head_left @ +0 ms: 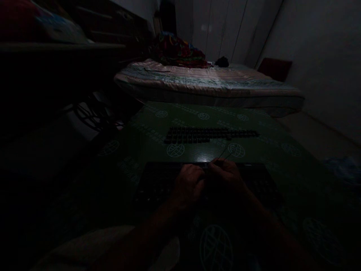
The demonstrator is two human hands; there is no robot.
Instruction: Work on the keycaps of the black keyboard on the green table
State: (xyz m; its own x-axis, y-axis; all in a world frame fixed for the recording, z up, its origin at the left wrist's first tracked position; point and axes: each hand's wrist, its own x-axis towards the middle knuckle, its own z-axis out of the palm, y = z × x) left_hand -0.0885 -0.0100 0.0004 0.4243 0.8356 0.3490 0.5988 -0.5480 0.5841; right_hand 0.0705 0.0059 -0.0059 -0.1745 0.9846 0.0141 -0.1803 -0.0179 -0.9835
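A black keyboard [158, 180] lies flat on the green board, under both my hands. My left hand [190, 182] rests over its middle with the fingers curled and drawn together; their tips are lost in shadow. Close beside it, my right hand [225, 173] is closed on a thin wire tool [225, 151], whose two fine ends stick out past the fingers, away from me. What the hidden part of the tool touches cannot be made out. Beyond the keyboard, loose black keycaps [197, 134] lie in rows, laid out like a keyboard.
The green board [135, 146] carries printed globes and lettering. Past its far edge stands a bed [220, 82] with a bunched red blanket [180, 51]. A dark shelf [56, 47] is at the left, above a dark wheel [90, 113]. The room is very dim.
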